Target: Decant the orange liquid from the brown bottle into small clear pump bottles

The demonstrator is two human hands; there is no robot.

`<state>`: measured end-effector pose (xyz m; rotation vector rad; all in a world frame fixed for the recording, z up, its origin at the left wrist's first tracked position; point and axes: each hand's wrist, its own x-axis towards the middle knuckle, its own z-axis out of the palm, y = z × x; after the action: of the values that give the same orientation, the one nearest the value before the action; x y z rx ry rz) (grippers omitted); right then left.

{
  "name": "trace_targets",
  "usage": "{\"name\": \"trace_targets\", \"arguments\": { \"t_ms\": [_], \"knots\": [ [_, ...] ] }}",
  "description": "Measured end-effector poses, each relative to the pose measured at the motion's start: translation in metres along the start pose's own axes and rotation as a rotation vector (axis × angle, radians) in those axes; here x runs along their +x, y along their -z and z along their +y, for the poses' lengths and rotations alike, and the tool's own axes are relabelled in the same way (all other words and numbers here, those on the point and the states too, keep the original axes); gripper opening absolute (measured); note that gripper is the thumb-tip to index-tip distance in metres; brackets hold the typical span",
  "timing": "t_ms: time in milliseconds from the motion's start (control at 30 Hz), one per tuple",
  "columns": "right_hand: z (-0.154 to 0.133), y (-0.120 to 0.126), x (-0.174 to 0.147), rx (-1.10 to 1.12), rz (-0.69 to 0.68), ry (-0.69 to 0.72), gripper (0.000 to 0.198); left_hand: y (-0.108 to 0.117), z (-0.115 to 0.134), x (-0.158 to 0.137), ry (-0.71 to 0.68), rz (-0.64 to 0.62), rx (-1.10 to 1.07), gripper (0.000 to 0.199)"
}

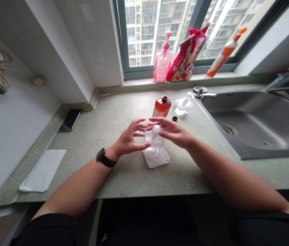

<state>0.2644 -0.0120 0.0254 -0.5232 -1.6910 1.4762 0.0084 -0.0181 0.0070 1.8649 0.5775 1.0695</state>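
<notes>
A clear squarish bottle [148, 137] with an uncapped neck stands upright on a folded white tissue [156, 159] on the counter. My left hand [131, 138] is at its left side, fingers spread and curved, thumb near the front of the bottle. From the right, my right hand [174, 132] reaches over, fingers stretched out behind the neck and thumb close beside it; whether it touches cannot be told. Just behind my hands stands an amber bottle [162, 106], its mouth uncovered. A small black cap [175, 119] lies by it.
A clear pump bottle [183, 106] stands near the steel sink [257, 119] and tap [203, 93]. On the counter's left lie a phone [70, 120] and white paper [43, 171]. The windowsill holds a pink pump bottle [163, 63], a red bag [188, 56] and an orange-white bottle [222, 56].
</notes>
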Motion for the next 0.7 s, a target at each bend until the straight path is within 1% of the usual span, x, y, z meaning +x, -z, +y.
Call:
{"name": "trace_targets", "arguments": {
  "t_ms": [233, 400, 533, 700],
  "knots": [
    [0.0025, 0.0008, 0.0000, 0.198, -0.078, -0.041, 0.055, 0.0001, 0.0034, 0.0023, 0.152, -0.075, -0.251, 0.088],
    [0.0046, 0.0007, -0.0001, 0.230, -0.086, -0.061, 0.059, 0.0005, 0.0035, 0.0028, 0.178, -0.113, -0.352, 0.087],
    [0.0026, 0.0018, 0.0005, 0.174, -0.044, -0.068, 0.060, 0.0014, 0.0030, 0.0030, 0.172, -0.101, -0.310, 0.083],
    [-0.0001, 0.0029, 0.0027, 0.047, 0.107, -0.093, 0.062, 0.0012, -0.0017, 0.0032, 0.142, -0.004, -0.190, 0.088]
  ]
}}
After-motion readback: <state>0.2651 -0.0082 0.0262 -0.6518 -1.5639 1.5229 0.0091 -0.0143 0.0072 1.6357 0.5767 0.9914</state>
